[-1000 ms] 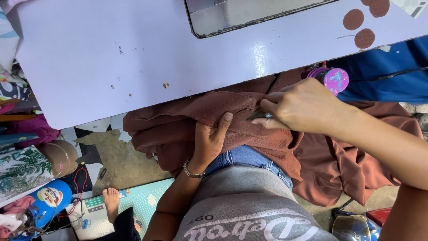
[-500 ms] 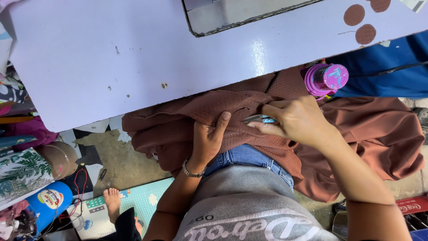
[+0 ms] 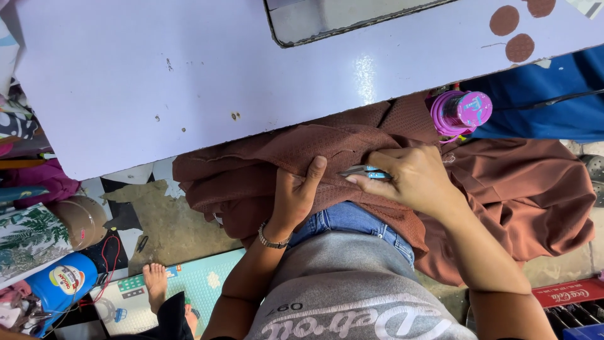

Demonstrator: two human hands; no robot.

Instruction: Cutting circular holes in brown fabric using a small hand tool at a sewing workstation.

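While the soft, bumpy brown knit cloth (image 3: 352, 141) lies bunched across the lap at the edge of the smooth pale purple table (image 3: 189, 75), the left hand (image 3: 296, 195) pinches a fold of it, thumb pointing to 1 o'clock. At its 3 o'clock, the right hand (image 3: 412, 179) curls tightly around small metal thread snips (image 3: 362, 171), tips pointing to 9 o'clock. A round pink plastic bottle (image 3: 460, 112) stands at 1 o'clock.
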